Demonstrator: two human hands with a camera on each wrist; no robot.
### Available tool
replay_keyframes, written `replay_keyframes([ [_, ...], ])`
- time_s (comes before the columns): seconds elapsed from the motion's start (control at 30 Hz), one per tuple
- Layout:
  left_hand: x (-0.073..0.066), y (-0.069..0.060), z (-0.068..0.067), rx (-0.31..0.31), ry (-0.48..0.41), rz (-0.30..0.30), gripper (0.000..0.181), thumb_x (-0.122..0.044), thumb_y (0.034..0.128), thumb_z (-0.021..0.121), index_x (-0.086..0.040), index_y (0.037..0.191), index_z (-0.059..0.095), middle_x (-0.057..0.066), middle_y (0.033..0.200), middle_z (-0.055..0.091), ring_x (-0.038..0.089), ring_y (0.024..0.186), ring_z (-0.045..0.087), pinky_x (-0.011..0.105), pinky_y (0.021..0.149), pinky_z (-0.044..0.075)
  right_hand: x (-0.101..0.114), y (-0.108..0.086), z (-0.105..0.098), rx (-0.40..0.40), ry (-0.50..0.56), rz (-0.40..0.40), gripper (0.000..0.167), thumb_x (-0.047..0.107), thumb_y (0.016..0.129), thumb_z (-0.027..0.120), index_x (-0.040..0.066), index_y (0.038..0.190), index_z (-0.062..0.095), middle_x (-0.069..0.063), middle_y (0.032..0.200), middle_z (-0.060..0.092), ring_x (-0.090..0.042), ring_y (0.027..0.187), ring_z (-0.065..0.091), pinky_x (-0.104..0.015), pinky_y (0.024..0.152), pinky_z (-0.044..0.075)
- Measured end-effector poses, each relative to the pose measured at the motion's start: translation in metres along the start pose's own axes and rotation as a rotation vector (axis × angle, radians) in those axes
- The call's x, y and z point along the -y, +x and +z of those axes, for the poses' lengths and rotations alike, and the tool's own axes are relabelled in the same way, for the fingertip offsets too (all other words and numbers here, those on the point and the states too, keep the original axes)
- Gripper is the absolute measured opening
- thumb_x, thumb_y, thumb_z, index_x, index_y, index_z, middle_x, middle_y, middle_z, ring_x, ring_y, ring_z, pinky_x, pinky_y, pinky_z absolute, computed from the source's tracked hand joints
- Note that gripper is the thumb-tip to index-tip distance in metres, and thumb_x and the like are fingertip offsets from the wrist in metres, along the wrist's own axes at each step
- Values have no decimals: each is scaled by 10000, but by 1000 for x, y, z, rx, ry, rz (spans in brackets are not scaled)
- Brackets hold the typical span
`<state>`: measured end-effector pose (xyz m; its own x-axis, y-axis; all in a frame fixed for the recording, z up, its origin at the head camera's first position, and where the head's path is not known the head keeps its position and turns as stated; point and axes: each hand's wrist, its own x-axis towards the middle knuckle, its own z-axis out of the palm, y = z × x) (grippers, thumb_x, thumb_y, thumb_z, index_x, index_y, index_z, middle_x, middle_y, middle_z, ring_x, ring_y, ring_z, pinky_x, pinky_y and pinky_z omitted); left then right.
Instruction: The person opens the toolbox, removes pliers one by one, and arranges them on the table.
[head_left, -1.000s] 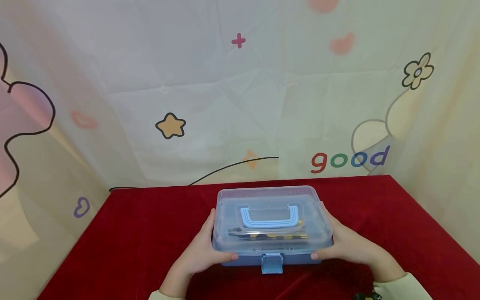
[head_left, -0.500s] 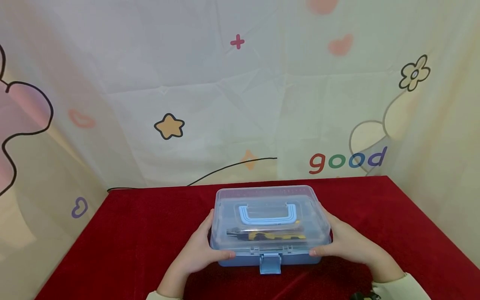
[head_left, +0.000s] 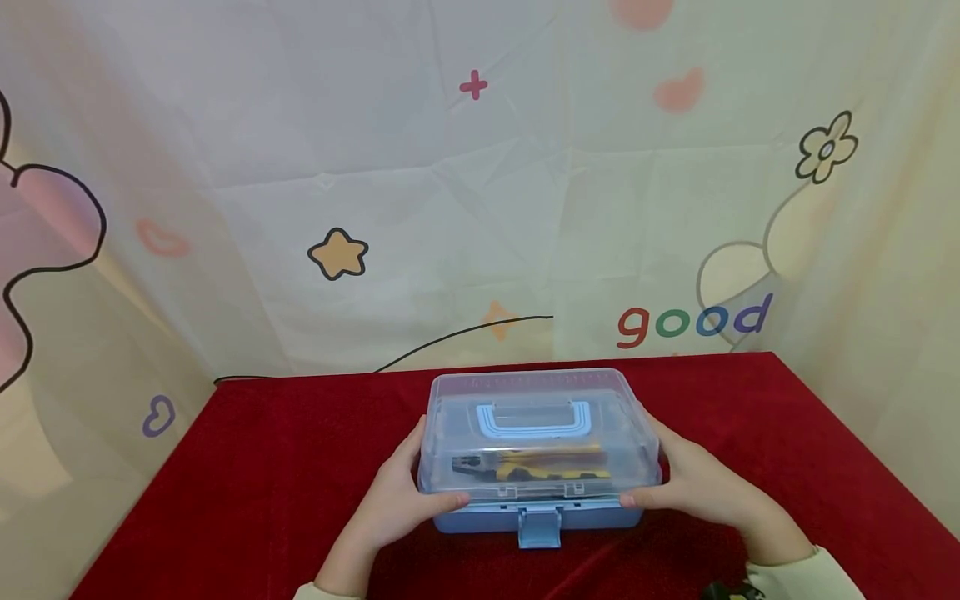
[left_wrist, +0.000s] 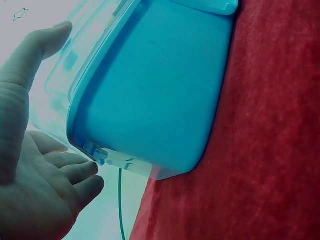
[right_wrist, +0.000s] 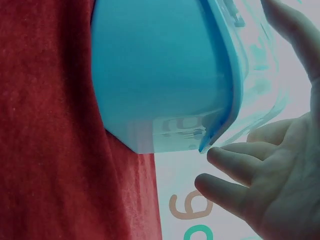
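A plastic toolbox stands on the red cloth, with a blue base point(head_left: 491, 522) and a clear lid point(head_left: 457, 417) topped by a light-blue handle point(head_left: 534, 432). The front latch point(head_left: 539, 529) hangs down unfastened, and the lid's front edge is slightly raised from the base. Through the lid shows a yellow-and-black tool point(head_left: 551, 472) that looks like pliers. My left hand point(head_left: 400, 497) holds the lid's left side, thumb at the front edge. Opposite it, my right hand point(head_left: 693, 486) holds the right side likewise. Both wrist views show the fingers point(left_wrist: 82, 172) spread toward the back of the box.
Red cloth point(head_left: 300, 475) covers the table around the box. Behind the table hangs a pale printed curtain point(head_left: 420, 250), with more cloth at both sides. A dark object point(head_left: 731, 592) shows at the right cuff.
The lid's front edge has risen a little from the base, baring the clips, and the handle has tilted back. Both thumbs moved slightly up with it. The base has barely shifted.
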<state>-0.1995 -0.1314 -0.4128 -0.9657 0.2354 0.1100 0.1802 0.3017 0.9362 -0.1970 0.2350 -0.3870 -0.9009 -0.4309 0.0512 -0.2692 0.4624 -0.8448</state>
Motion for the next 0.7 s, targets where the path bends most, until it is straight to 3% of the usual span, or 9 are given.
replay_keyframes([
  [0.33,1,0,2,-32,-10,24,950,-282,674,842,-437,1424,281,-93,1294,521,195,1111,557,316,838,561,2,-2,-2,-51,-52,20,968,303,738,788,304,1497,186,-82,1282,524,-261,1076,559,-279,760,573],
  [0.7,1,1,3,-75,-22,39,904,-281,683,837,-425,1413,323,-101,1264,549,164,1074,579,289,834,559,4,-3,-2,-91,-75,34,965,319,740,787,252,1505,203,-118,1291,520,-334,1130,531,-302,734,585],
])
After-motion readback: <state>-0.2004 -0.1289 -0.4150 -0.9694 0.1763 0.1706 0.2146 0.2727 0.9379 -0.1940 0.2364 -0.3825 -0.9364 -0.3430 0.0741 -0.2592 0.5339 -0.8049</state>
